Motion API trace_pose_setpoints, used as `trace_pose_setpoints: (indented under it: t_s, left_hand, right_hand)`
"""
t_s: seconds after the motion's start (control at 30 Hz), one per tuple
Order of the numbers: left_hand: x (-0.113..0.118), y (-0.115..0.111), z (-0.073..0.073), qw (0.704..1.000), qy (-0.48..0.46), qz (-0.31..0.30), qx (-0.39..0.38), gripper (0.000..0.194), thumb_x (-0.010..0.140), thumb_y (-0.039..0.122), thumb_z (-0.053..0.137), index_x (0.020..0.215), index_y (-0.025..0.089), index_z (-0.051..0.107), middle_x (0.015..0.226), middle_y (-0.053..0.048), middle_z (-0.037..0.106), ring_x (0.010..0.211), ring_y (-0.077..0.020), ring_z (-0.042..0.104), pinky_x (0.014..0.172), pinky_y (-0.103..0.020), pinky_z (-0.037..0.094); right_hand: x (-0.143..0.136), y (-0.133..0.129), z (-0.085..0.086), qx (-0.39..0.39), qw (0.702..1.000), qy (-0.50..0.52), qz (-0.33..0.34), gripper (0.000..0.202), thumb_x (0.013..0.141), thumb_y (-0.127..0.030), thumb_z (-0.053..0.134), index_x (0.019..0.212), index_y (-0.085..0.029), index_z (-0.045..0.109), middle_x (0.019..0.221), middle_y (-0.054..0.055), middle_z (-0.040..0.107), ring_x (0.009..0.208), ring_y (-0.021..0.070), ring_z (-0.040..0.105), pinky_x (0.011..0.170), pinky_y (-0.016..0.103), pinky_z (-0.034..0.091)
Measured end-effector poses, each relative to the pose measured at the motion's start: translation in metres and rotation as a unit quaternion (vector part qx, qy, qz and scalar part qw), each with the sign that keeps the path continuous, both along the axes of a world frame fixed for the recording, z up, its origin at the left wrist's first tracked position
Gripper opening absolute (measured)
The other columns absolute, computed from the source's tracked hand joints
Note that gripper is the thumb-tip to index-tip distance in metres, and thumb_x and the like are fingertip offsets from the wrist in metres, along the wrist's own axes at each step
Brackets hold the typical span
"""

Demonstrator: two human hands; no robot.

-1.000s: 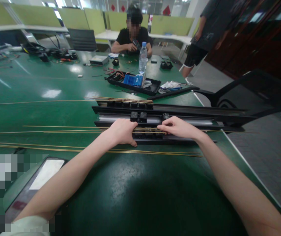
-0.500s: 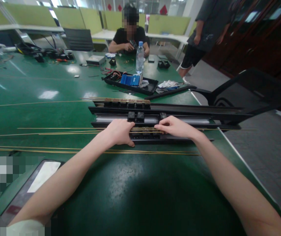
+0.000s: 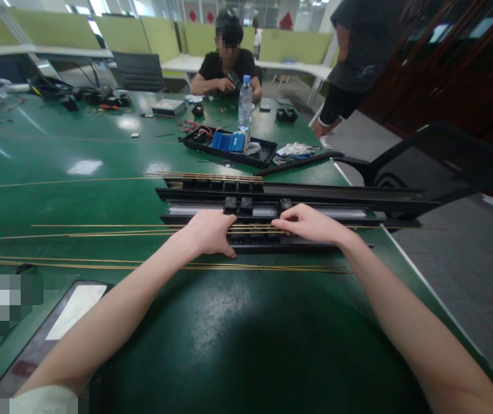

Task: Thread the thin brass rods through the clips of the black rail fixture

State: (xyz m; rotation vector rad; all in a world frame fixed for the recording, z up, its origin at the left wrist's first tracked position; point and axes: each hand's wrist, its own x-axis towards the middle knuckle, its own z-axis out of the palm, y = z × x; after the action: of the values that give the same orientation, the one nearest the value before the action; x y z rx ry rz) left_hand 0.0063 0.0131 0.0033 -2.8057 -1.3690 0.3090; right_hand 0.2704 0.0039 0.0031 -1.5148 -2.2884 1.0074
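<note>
Several black rails lie side by side across the green table. My left hand point(image 3: 212, 231) straddles the nearest black rail point(image 3: 307, 247), fingers at its far edge and thumb at its near edge, gripping it across its width. Small black blocks point(image 3: 255, 234) sit in this rail, with thin brass-coloured rods point(image 3: 143, 233) running lengthwise over them. To the right, my right hand point(image 3: 309, 221) is closed in a pinch on a thin rod at the blocks; its fingertips partly hide the contact. More black blocks point(image 3: 246, 205) sit in the middle rail point(image 3: 328, 211), just beyond my hands.
Loose rods point(image 3: 272, 268) lie in front of the rails. A phone-like device point(image 3: 35, 345) is at lower left. Beyond are a black tray point(image 3: 268, 152), a water bottle point(image 3: 245, 106) and a seated person point(image 3: 229, 69). A chair point(image 3: 436, 161) and a standing person point(image 3: 350, 75) are at right.
Both my hands keep almost the same place and grip. The standing person at the back right has shifted slightly.
</note>
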Motion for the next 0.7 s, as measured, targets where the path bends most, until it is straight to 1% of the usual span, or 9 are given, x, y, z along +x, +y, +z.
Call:
trace_pose_setpoints:
  t_s: [0.17, 0.37, 0.5, 0.7]
  left_hand:
    - [-0.001, 0.001, -0.001, 1.0, -0.003, -0.008, 0.007, 0.069, 0.058, 0.071, 0.066, 0.104, 0.021, 0.061, 0.095, -0.01, 0.072, 0.086, -0.0304, 0.068, 0.066, -0.034, 0.047]
    - [0.001, 0.0, 0.0, 1.0, 0.0, -0.001, -0.005, 0.069, 0.058, 0.071, 0.066, 0.106, 0.021, 0.061, 0.098, -0.011, 0.072, 0.088, -0.0311, 0.068, 0.069, -0.035, 0.047]
    - [0.001, 0.0, 0.0, 1.0, 0.003, 0.007, -0.007, 0.07, 0.057, 0.072, 0.066, 0.106, 0.021, 0.061, 0.099, -0.011, 0.072, 0.089, -0.0299, 0.068, 0.069, -0.033, 0.047]
    - [0.0, 0.001, -0.002, 1.0, 0.0, -0.002, 0.002, 0.071, 0.057, 0.073, 0.066, 0.105, 0.021, 0.061, 0.098, -0.011, 0.072, 0.088, -0.0302, 0.068, 0.068, -0.033, 0.047]
  right_hand:
    - [0.002, 0.002, -0.001, 0.006, 1.0, -0.01, 0.001, 0.058, 0.084, -0.068, 0.046, 0.064, -0.016, 0.062, 0.058, -0.001, 0.051, 0.055, 0.0114, 0.042, 0.054, 0.027, 0.029]
    - [0.007, 0.003, 0.001, -0.01, 1.0, -0.011, 0.004, 0.053, 0.083, -0.064, 0.051, 0.067, -0.016, 0.065, 0.06, 0.0, 0.056, 0.055, 0.0118, 0.044, 0.054, 0.027, 0.03]
    - [0.012, 0.003, 0.002, -0.005, 1.0, -0.016, 0.01, 0.052, 0.083, -0.064, 0.052, 0.065, -0.016, 0.065, 0.058, 0.0, 0.057, 0.055, 0.0118, 0.044, 0.054, 0.027, 0.03]
    - [0.017, 0.005, 0.003, -0.011, 1.0, -0.019, 0.017, 0.054, 0.083, -0.066, 0.051, 0.064, -0.016, 0.065, 0.06, 0.001, 0.059, 0.056, 0.012, 0.044, 0.055, 0.027, 0.03]
